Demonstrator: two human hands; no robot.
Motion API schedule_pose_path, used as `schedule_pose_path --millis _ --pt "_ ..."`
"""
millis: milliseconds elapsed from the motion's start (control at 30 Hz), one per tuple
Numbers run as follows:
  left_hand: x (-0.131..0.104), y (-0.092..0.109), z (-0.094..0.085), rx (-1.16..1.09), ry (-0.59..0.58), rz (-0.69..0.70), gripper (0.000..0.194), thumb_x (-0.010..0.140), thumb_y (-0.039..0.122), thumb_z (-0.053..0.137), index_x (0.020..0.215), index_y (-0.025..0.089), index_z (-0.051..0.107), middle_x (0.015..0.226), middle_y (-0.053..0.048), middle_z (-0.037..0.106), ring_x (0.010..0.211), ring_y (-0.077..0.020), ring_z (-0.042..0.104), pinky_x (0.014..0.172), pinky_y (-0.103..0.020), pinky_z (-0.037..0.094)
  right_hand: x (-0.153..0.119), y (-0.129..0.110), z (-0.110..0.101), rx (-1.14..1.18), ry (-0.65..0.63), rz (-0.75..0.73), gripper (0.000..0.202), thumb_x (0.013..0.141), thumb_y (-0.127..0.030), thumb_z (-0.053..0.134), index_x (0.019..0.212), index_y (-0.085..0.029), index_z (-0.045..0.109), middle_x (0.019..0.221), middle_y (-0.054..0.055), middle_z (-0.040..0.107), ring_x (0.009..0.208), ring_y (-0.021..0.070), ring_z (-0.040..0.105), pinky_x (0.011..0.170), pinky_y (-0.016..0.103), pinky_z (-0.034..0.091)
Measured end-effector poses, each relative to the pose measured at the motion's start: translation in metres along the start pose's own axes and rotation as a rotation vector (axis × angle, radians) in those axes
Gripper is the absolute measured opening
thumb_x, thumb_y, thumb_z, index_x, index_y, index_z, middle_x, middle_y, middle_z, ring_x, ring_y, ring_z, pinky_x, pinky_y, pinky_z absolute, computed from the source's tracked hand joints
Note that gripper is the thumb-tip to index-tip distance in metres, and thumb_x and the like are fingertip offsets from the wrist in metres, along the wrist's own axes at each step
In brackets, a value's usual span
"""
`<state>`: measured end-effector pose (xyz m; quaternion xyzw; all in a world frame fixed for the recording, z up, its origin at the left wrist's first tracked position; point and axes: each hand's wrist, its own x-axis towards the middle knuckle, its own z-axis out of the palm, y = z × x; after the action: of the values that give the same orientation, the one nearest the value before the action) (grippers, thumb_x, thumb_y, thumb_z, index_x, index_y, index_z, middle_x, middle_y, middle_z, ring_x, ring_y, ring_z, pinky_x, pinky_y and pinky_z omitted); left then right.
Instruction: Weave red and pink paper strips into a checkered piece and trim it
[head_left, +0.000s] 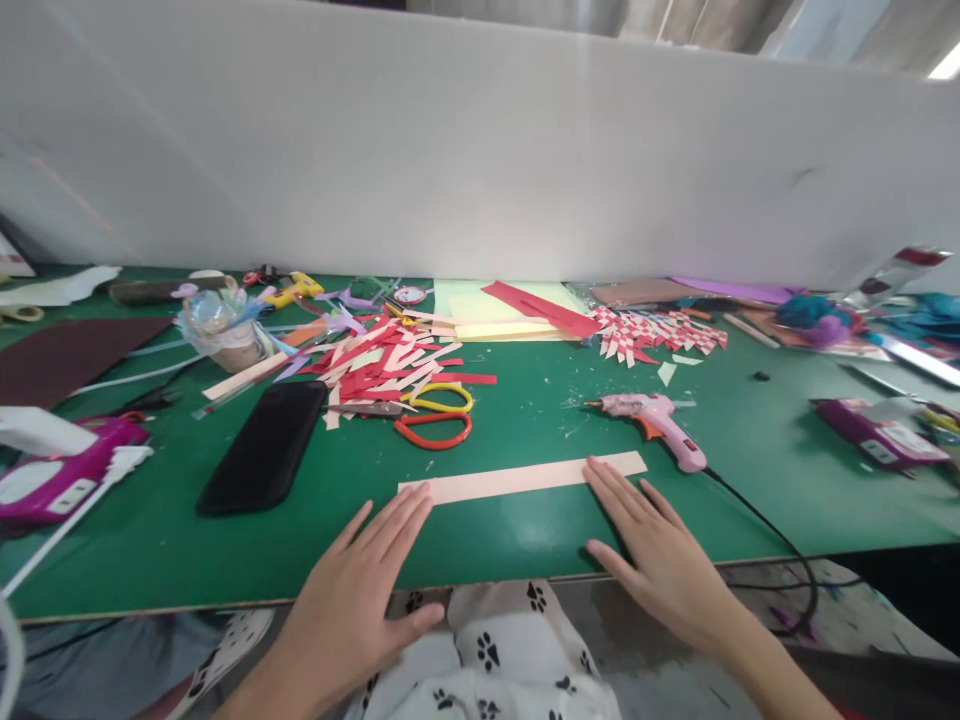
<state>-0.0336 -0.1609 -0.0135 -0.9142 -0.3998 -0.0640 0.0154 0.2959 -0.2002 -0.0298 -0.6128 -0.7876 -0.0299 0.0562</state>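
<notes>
Pale pink paper, cut as one long strip (510,482), is laid flat near the near edge of the green table (495,550), as seen in the head view. Its long axis is directed left to right, slightly slanted, with the right end set farther away than the left. The left end is touched by the fingertips of the left hand (360,590); the strip is touched just short of its right end by those of the right hand (667,560). Both hands are held open, palms down, with nothing gripped.

Beyond the strip, one pair of scissors (433,432) is placed with its blades pointed left, and one black phone (262,445) is placed to its left. One pink glue gun (664,420) is laid to the right, its nozzle pointed left. Two magenta tools are shown, one at the left (82,465) and one at the right (881,432). One pile of red and pink strips (390,360) and one cluster of red-and-white woven pieces (645,332) are spread farther back; their single pieces are too overlapped to be counted.
</notes>
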Motion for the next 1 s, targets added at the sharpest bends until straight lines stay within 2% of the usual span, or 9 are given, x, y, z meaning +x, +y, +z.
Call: schedule_pose_path --millis 133,267,333,400,500,633,767,867,1000 --pt "-0.019 -0.012 -0.002 0.089 0.045 -0.066 0.081 0.080 0.059 0.045 0.144 0.021 0.012 0.141 -0.007 0.038 0.123 -0.0253 0.044 0.100 -0.040 0.029 -0.016 0.022 0.005 -0.077 0.063 0.073 0.068 0.089 -0.048 0.031 0.145 -0.025 -0.001 0.145 0.003 0.029 0.131 0.0208 0.032 0.103 0.042 0.030" --pt "-0.023 -0.020 -0.011 0.104 0.088 -0.076 0.066 0.079 0.058 0.047 0.133 0.021 0.038 0.132 -0.007 0.051 0.114 -0.0269 0.051 0.099 -0.045 0.030 -0.020 0.029 0.008 -0.118 0.112 0.105 0.068 0.088 -0.050 0.032 0.145 -0.023 0.006 0.144 0.005 0.033 0.129 0.0217 0.035 0.101 0.043 0.032" --pt "-0.016 -0.018 -0.019 0.068 0.136 -0.086 0.047 0.080 0.053 0.049 0.113 0.021 0.056 0.119 -0.007 0.060 0.105 -0.0264 0.057 0.093 -0.044 0.037 -0.019 0.027 0.007 -0.121 0.132 0.105 0.069 0.087 -0.052 0.034 0.144 -0.021 0.012 0.142 0.007 0.036 0.128 0.0233 0.036 0.101 0.046 0.031" --pt "-0.003 -0.010 -0.026 0.016 0.234 -0.109 0.028 0.083 0.043 0.048 0.094 0.020 0.061 0.103 -0.007 0.065 0.093 -0.0238 0.060 0.081 -0.038 0.044 -0.015 0.022 0.006 -0.105 0.143 0.086 0.066 0.087 -0.052 0.035 0.142 -0.019 0.020 0.140 0.009 0.039 0.127 0.0245 0.037 0.101 0.048 0.029" --pt "0.024 0.009 -0.029 -0.051 0.367 -0.069 0.022 0.086 0.028 0.045 0.098 0.018 0.059 0.099 -0.008 0.063 0.091 -0.0221 0.059 0.076 -0.034 0.045 -0.004 0.007 0.002 -0.057 0.140 0.038 0.054 0.089 -0.049 0.033 0.134 -0.019 0.035 0.136 0.010 0.044 0.125 0.0250 0.040 0.103 0.051 0.024" --pt "0.059 0.026 -0.019 -0.070 0.174 -0.034 0.041 0.080 0.026 0.058 0.119 0.017 0.050 0.116 -0.010 0.056 0.102 -0.0259 0.053 0.079 -0.036 0.045 0.019 -0.021 0.000 0.007 0.192 0.002 0.038 0.090 -0.039 0.037 0.119 -0.017 0.049 0.132 0.012 0.047 0.125 0.0262 0.038 0.103 0.050 0.022" --pt "0.076 0.026 -0.017 -0.129 -0.050 -0.049 0.020 0.083 0.023 0.056 0.103 0.019 0.058 0.099 -0.004 0.059 0.091 -0.0214 0.057 0.071 -0.031 0.044 0.045 -0.042 -0.003 0.106 0.223 -0.127 0.033 0.089 -0.021 0.039 0.122 -0.019 0.045 0.125 0.010 0.052 0.119 0.0217 0.044 0.102 0.046 0.021" --pt "0.077 0.025 -0.020 -0.078 -0.075 -0.017 0.009 0.086 0.018 0.051 0.089 0.018 0.059 0.087 -0.002 0.059 0.081 -0.0187 0.057 0.064 -0.029 0.040 0.059 -0.050 -0.007 0.151 0.219 -0.199 0.027 0.087 -0.012 0.041 0.109 -0.022 0.052 0.108 0.005 0.060 0.099 0.0182 0.054 0.099 0.045 0.021" --pt "0.075 0.030 -0.017 0.008 -0.038 0.050 0.013 0.087 0.014 0.046 0.083 0.017 0.058 0.082 -0.002 0.059 0.072 -0.0169 0.055 0.063 -0.029 0.038 0.066 -0.055 -0.010 0.136 0.213 -0.255 0.015 0.085 -0.011 0.047 0.089 -0.022 0.057 0.089 0.001 0.060 0.084 0.0168 0.053 0.089 0.040 0.026"
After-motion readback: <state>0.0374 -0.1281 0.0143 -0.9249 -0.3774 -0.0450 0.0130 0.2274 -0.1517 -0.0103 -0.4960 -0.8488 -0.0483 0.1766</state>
